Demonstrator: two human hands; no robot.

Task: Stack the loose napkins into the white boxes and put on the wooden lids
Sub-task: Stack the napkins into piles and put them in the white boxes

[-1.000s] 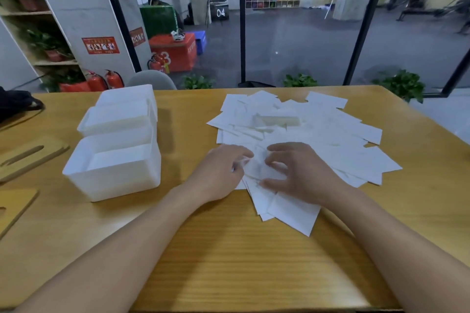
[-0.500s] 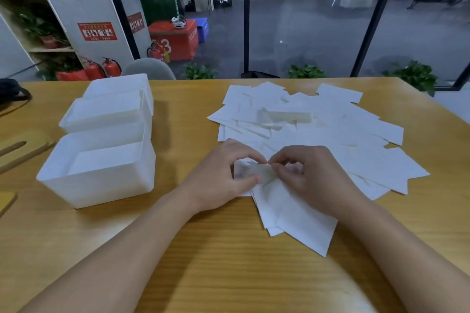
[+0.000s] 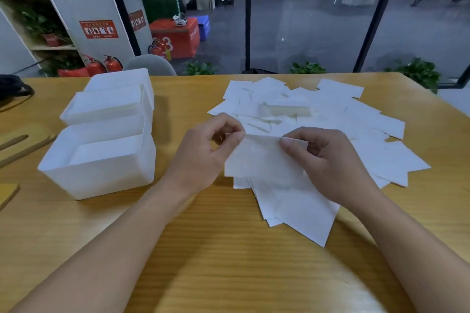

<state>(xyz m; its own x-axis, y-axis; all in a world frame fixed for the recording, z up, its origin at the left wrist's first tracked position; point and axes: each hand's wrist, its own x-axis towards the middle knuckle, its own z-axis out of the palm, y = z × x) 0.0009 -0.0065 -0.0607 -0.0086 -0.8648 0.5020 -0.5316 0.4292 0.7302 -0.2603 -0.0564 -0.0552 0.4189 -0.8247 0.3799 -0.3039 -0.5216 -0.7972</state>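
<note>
One white napkin (image 3: 262,160) is lifted off the pile, hanging between my hands. My left hand (image 3: 203,152) pinches its upper left corner and my right hand (image 3: 328,160) pinches its upper right edge. Beneath and beyond them, several loose white napkins (image 3: 330,119) lie spread across the wooden table (image 3: 229,249). Three white boxes stand in a row on the left: the nearest box (image 3: 101,160) is open, a second box (image 3: 109,107) sits behind it, and the third box (image 3: 122,79) is farthest. Wooden lids (image 3: 23,142) lie at the left edge.
Another wooden lid (image 3: 7,193) pokes in at the left edge, near the table's front. A black bag (image 3: 12,86) rests at the far left. A grey chair back (image 3: 150,65) stands beyond the far table edge, in front of a glass wall.
Both hands went from pressing on the napkin pile to pinching one napkin and lifting it clear of the pile.
</note>
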